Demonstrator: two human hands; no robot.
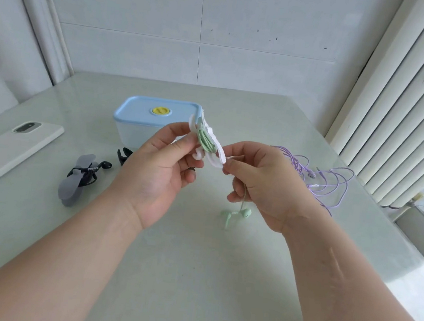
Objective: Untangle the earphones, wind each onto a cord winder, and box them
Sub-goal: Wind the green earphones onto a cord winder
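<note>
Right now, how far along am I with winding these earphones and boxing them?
About a third done. The black earphones lie wound on the grey winder. In hand: your left hand holds the white winder with most of the green cord wound on, your right hand feeding it, and the green earbuds dangling. Left: the purple earphones lie loose, and the blue-lidded box is closed.

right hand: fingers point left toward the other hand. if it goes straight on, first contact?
Probably the white cord winder with green cord, which the right hand already touches at its lower tip. Behind it sits the left hand. Depth is hard to judge from one view.
</note>
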